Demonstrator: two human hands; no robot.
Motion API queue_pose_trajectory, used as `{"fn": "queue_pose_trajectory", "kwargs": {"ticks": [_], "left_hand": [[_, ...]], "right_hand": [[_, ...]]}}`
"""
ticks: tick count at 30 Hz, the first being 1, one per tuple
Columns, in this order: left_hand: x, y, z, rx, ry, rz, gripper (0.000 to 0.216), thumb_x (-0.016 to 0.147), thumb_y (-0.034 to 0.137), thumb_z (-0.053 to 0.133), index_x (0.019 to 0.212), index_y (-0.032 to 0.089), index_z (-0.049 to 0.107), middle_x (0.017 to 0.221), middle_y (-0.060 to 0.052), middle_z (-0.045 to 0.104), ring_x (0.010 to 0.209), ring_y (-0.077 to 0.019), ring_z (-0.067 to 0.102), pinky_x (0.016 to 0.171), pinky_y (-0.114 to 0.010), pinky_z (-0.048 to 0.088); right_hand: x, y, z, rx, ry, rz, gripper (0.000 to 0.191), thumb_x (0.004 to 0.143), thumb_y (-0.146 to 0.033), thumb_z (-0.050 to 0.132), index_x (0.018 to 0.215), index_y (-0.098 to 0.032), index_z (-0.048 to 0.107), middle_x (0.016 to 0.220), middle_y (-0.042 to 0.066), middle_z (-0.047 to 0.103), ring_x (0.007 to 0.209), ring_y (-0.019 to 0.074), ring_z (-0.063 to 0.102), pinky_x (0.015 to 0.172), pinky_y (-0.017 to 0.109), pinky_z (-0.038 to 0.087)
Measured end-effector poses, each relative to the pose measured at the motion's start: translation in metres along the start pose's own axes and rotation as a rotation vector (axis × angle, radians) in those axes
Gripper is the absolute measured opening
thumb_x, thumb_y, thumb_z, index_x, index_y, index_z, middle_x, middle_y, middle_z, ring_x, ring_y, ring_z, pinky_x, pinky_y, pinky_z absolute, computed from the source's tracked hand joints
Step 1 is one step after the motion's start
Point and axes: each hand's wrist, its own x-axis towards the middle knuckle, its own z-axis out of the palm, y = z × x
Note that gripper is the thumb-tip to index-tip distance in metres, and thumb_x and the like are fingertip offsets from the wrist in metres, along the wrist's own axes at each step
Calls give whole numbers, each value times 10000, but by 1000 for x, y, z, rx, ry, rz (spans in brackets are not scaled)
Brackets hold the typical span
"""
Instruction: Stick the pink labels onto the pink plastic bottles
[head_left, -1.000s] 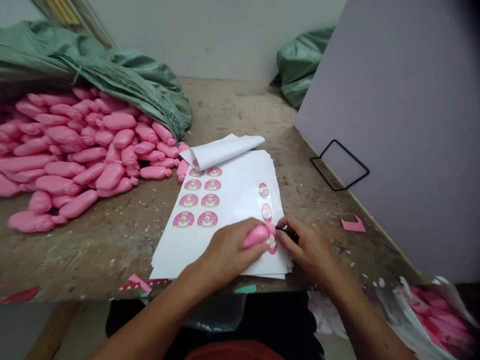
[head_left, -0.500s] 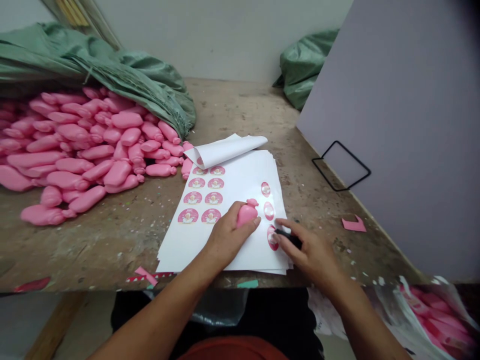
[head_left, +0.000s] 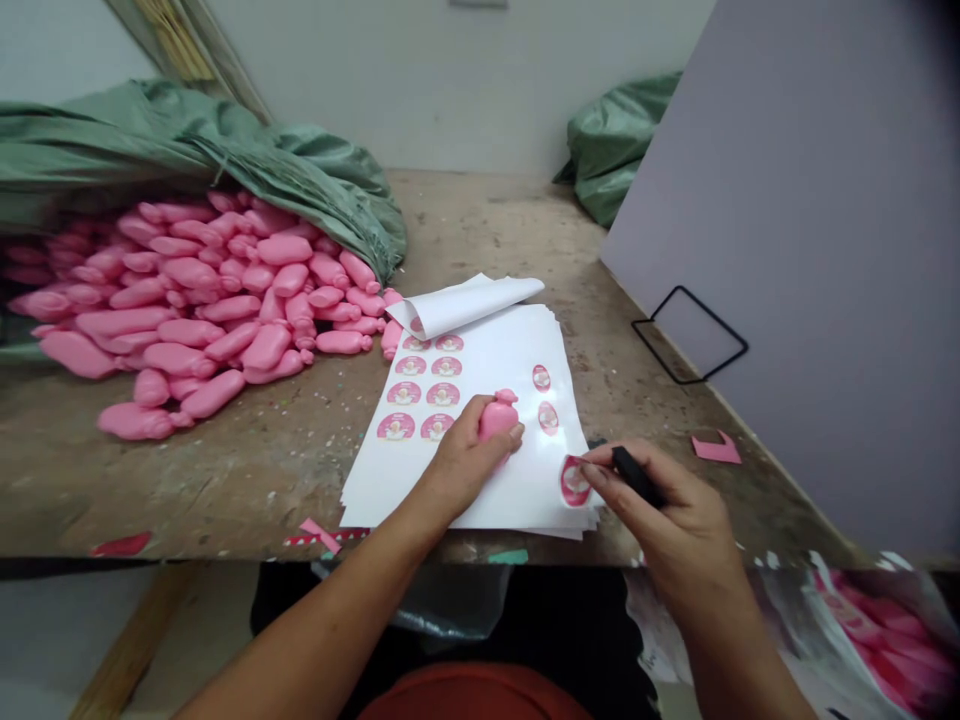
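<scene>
My left hand is wrapped round a small pink plastic bottle, its narrow neck pointing away from me. Beneath it lies a stack of white sticker sheets. Thumb and forefinger of my right hand pinch the edge of an oval pink sticker, which looks lifted from the top sheet at the lower right. A black-handled tool is also held in that hand; its kind is not clear. Two oval stickers remain above, and several larger pink stickers sit on the left side.
A heap of pink bottles spills from a green sack on the left. Another green sack lies at the back. A black wire frame leans by the grey panel. Pink scrap is on the wooden table.
My right hand has moved right and pulled the lowest oval sticker up from the sheet. The black tool has swung back into that hand. My left hand still grips the bottle.
</scene>
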Motion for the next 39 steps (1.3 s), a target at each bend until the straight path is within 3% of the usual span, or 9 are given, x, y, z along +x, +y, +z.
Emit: {"fn": "queue_pose_trajectory", "kwargs": {"ticks": [4,8,11,14,21,26,32,36,39], "left_hand": [[-14,10,4,-240,-25,-49,357,793,333,640,1105,231,500,967,-30,600,886,-164,595,790,-274,453],[-36,14,10,-564,-166,-142,334,857,397,555,1137,222,506,1001,-51,584,845,-146,583,723,-266,491],[-47,11,13,-699,-235,-228,413,899,507,412,1165,208,515,1013,-96,591,796,-173,585,593,-274,507],[-52,10,15,-777,-225,-231,495,902,556,340,1174,184,522,1010,-114,595,762,-171,581,562,-274,507],[-53,10,14,-734,-168,-242,515,889,584,345,1172,198,537,1006,-100,605,758,-164,582,570,-267,499],[-56,10,15,-665,-123,-121,308,914,415,457,1008,158,598,930,-52,593,802,-105,557,708,-206,467],[-57,11,17,-724,-231,-272,338,903,480,424,1069,202,523,771,-13,534,572,-112,552,442,-194,404],[-57,9,14,-744,-225,-190,352,892,464,463,1121,202,517,764,-16,524,552,-87,508,437,-175,370],[-58,7,12,-752,-169,-168,362,879,473,485,1134,222,545,901,-48,558,658,-104,548,496,-181,413]], "right_hand": [[-5,-11,15,203,23,139,151,766,-345,685,874,-257,626,755,-41,604,706,123,550,637,236,429],[-9,-18,29,410,-6,198,309,744,-272,714,998,-311,543,771,-70,623,720,98,577,662,198,465],[-11,-15,33,433,-64,183,287,762,-276,701,996,-314,539,775,-65,627,700,89,590,645,181,496],[-13,-12,34,401,-134,139,249,790,-297,673,1000,-315,540,811,-53,630,719,95,600,639,182,514],[-16,-27,36,448,-176,182,252,805,-222,657,999,-322,531,859,-60,643,704,78,591,630,162,502],[-18,-32,34,472,-161,201,256,793,-211,669,989,-317,541,823,-62,634,718,79,597,643,156,507],[-16,-25,37,599,-186,239,269,789,-246,669,1006,-322,529,793,-62,587,576,74,577,539,187,513],[-9,-16,36,769,-175,272,314,745,-260,704,1010,-306,542,751,-49,567,591,96,580,555,212,517],[-8,-16,33,736,-178,299,319,746,-262,700,1024,-310,552,738,-47,553,588,95,559,553,209,507]]}}
